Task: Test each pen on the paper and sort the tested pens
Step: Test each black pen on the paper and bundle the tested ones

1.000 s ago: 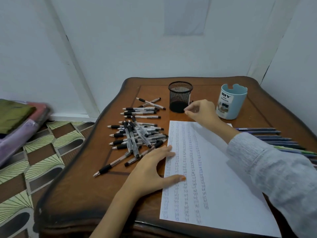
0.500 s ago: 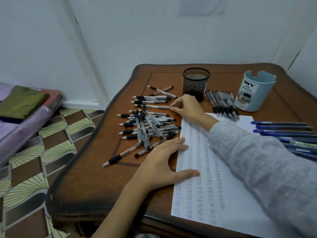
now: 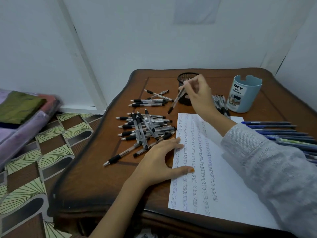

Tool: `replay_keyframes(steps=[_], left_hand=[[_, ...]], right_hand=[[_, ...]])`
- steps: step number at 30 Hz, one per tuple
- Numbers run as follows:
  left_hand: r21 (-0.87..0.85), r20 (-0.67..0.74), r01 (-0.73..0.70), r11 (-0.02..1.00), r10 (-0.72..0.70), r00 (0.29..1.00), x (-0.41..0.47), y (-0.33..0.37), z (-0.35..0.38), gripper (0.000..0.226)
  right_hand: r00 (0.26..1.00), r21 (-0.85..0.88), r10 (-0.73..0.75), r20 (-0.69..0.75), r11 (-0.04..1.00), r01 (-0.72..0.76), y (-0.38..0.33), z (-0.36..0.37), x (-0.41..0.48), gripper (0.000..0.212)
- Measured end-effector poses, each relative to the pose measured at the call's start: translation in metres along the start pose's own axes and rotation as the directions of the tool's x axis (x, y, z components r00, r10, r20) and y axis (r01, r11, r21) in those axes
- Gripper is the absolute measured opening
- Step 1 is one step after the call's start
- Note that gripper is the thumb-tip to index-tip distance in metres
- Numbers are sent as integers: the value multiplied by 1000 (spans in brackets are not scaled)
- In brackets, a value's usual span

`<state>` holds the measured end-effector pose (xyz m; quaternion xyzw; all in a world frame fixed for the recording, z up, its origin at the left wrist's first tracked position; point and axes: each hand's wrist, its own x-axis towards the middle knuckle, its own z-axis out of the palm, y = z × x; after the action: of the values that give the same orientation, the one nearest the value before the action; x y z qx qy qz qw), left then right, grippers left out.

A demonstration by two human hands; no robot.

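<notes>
While we look down on the brown wooden surface (image 3: pixel 96 182), the white paper (image 3: pixel 228 182) lies on its right half, covered in columns of small scribbles too fine to read; our grey sleeve (image 3: pixel 267 160) hides its far right part. Left of it lies a heap of pens (image 3: pixel 145 127), clear barrels with black grips, crossing one another. A row of blue pens (image 3: pixel 274 129) at the right is cut off by the frame. Our left hand (image 3: pixel 159 162) rests flat and released, fingers spread, its fingertips and thumb on the paper's left edge, just beside the heap. The light blue organizer cup (image 3: pixel 243 93) stands at the back. The black mesh cup (image 3: pixel 187 77) is half hidden behind our right hand (image 3: pixel 197 95), which pinches one pen (image 3: pixel 175 102) by its upper end; it hangs tilted and blurred above the surface, between the heap and the paper's top corner.
</notes>
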<state>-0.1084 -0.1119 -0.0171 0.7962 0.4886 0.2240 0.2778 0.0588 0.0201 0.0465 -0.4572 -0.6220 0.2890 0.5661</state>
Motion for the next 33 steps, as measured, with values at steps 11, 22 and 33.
replay_keyframes(steps=[11,22,33], left_hand=[[36,11,15,999,-15,1000,1,1,1,76],[61,-6,18,998,-18,1000,1,2,1,75],[60,-9,32,998,-32,999,1,4,2,80]], right_hand=[[889,617,402,221,648,-446,-58,-37,-33,20],[861,633,399,314,588,-503,-70,-68,-83,24],[820,738,371,436,375,-561,-66,-82,-125,40]])
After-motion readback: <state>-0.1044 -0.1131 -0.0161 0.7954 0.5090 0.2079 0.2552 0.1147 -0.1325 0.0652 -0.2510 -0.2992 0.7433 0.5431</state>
